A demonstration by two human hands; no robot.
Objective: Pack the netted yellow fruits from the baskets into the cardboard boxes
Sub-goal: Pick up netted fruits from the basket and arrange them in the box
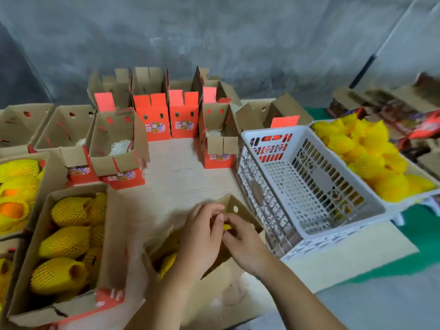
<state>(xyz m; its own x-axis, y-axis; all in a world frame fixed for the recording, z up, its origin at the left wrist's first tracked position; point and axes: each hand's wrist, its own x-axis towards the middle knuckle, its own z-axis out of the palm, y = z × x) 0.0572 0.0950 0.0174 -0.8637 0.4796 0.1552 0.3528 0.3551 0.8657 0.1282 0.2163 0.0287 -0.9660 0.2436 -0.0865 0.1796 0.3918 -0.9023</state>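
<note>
Fruit-packing workroom: rows of open printed cartons [152, 115], plastic crates [309, 186] of netted fruit [364, 148], bare concrete wall [214, 39].

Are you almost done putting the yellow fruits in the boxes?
Not yet. The box on the left is already full of netted fruits. Both hands, left hand and right hand, are working at the box in front. The near basket is empty, but the far basket holds plenty, and several boxes at the back wait.
</note>
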